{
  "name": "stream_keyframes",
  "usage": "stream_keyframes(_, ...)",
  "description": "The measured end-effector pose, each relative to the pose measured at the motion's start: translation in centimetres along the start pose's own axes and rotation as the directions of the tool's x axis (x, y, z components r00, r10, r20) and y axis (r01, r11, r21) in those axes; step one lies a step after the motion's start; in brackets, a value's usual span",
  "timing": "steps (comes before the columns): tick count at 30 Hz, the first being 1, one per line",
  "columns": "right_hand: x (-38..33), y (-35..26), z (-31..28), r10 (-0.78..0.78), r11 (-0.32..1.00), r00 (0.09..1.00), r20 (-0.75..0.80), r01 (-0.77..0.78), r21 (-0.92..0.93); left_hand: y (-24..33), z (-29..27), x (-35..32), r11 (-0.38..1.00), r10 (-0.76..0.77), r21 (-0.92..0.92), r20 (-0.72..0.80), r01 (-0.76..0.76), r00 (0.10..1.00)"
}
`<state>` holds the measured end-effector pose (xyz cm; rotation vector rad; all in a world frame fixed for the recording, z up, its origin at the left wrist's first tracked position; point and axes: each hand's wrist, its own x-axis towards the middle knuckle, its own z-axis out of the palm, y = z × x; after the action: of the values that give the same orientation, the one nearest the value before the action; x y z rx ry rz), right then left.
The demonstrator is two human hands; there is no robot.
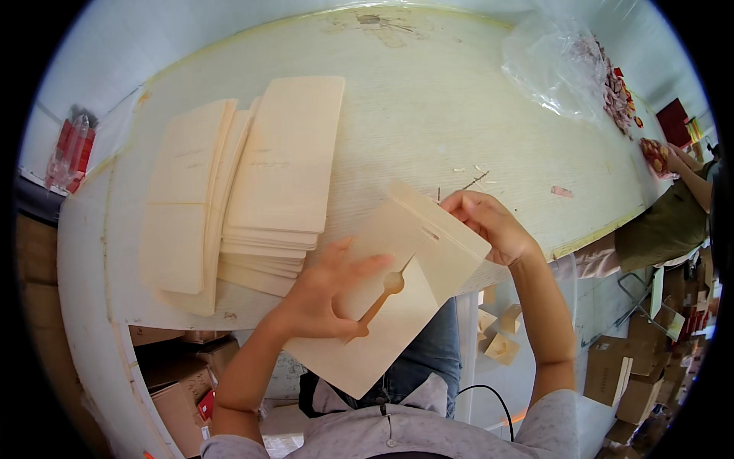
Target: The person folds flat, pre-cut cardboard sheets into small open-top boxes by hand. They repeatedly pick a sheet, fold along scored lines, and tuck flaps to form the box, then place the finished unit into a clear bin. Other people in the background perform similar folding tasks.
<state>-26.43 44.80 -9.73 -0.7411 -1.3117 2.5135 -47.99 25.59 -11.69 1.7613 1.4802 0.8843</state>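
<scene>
In front of me, tilted over the table's near edge, is a cream cardboard piece (pixel 417 294) with a folded flap and a cut-out of a round hole with a narrow slot. My left hand (pixel 329 287) lies over its left side, thumb and fingers spread apart, the fingertips slightly blurred. At the upper right corner my right hand (pixel 493 222) pinches the flap's edge between curled fingers, some of them hidden behind the card. To the left are a stack of flat cream cardboard pieces (pixel 294 153) and a second stack (pixel 180 199) beside it.
Small scraps and a thin dark twig-like strip (pixel 475 180) lie on the pale table (pixel 413 115). Clear plastic wrap (pixel 554 69) is at the far right. Another person's arm (pixel 692 183) reaches in there. Cardboard boxes (pixel 180 398) are under the table, others (pixel 619 367) on the floor.
</scene>
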Motion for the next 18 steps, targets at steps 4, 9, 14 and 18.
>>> stream_keyframes(4,0.3,1.1,-0.4,-0.075,0.997,0.992,0.105,0.077,-0.015,-0.4,-0.1,0.0,1.000,-0.007,-0.017,0.005,0.007,1.000)
stream_keyframes(9,0.5,1.3,-0.6,-0.071,0.995,0.986,0.148,0.080,-0.057,-0.2,-0.1,0.1,0.999,0.002,-0.047,0.015,-0.001,1.000)
stream_keyframes(14,0.3,0.9,-0.9,0.025,0.994,0.988,0.155,-0.008,-0.110,0.0,-0.1,0.1,0.999,-0.035,-0.009,0.031,0.035,0.999)
stream_keyframes(18,0.2,0.7,-0.4,-0.055,0.991,0.995,0.082,0.065,-0.121,0.0,-0.1,0.2,0.998,-0.056,-0.034,0.016,0.057,0.998)
